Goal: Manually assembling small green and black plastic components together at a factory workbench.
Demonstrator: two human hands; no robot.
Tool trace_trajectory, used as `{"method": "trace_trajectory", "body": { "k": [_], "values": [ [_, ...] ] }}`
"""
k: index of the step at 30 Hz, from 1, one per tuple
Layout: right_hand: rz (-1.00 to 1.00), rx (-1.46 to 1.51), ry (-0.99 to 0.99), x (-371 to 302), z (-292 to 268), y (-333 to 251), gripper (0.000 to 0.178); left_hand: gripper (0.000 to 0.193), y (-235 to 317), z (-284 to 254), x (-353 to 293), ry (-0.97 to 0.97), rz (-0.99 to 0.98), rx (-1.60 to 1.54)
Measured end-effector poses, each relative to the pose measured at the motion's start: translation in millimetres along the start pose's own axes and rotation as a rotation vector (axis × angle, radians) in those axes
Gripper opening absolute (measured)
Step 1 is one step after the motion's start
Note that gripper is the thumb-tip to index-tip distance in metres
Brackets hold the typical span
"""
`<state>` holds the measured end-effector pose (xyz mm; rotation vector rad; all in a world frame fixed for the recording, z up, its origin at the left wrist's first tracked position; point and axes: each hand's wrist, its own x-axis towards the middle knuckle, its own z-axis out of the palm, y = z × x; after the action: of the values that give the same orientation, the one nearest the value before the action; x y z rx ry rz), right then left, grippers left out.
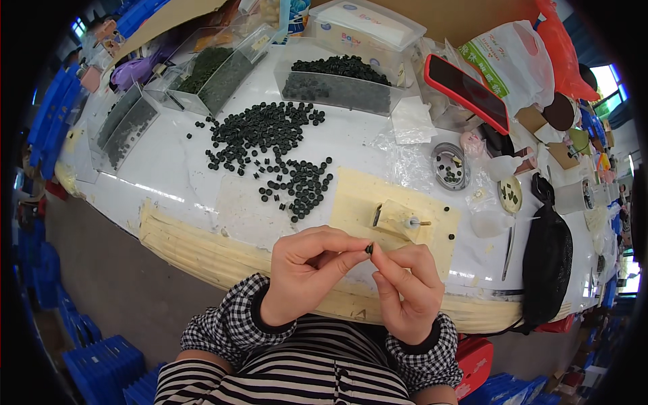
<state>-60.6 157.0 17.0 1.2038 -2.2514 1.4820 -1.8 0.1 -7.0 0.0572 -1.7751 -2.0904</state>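
Observation:
In front of my body, my left hand (307, 270) pinches a small black round piece (369, 249) between thumb and forefinger. From the other side, the forefinger of my right hand (410, 287) meets that piece, its other fingers curled and its thumb lower down. Just beyond my fingertips stands a small yellowish block (398, 221) with a pale nub and a short metal pin on it. It rests on a yellow sheet (347, 196). Farther left, many similar black round pieces (260, 131) lie loose in a heap, with a smaller group (304, 185) nearer me.
Clear bins (337, 101) with dark pieces or green material line the back. A red-edged phone (467, 93) leans at the back right. Tweezers (507, 253) and a black mesh pouch (545, 256) lie at right. Padding (189, 236) covers the table's front edge.

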Motion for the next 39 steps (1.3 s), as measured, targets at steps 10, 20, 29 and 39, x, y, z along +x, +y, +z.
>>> {"method": "trace_trajectory", "body": {
  "k": [10, 20, 29, 39],
  "values": [
    [-0.044, -0.055, -0.015, 1.1, -2.0, 0.9, 0.04, 0.017, 1.4, 0.9, -0.6, 0.003, -0.019, -0.002],
    [-0.044, -0.067, -0.049, -0.4, -3.6, 2.4, 0.043, 0.018, 8.3, -3.5, -0.7, -0.055, -0.002, 0.13],
    [-0.008, -0.027, -0.001, -1.6, -1.9, 1.3, 0.04, 0.017, 3.0, -0.7, 0.6, 0.015, 0.066, 0.118],
    [0.002, -0.002, -0.031, -1.8, -1.9, 0.7, 0.038, 0.019, 2.5, -0.1, 0.8, 0.004, 0.088, 0.132]
  ]
}}
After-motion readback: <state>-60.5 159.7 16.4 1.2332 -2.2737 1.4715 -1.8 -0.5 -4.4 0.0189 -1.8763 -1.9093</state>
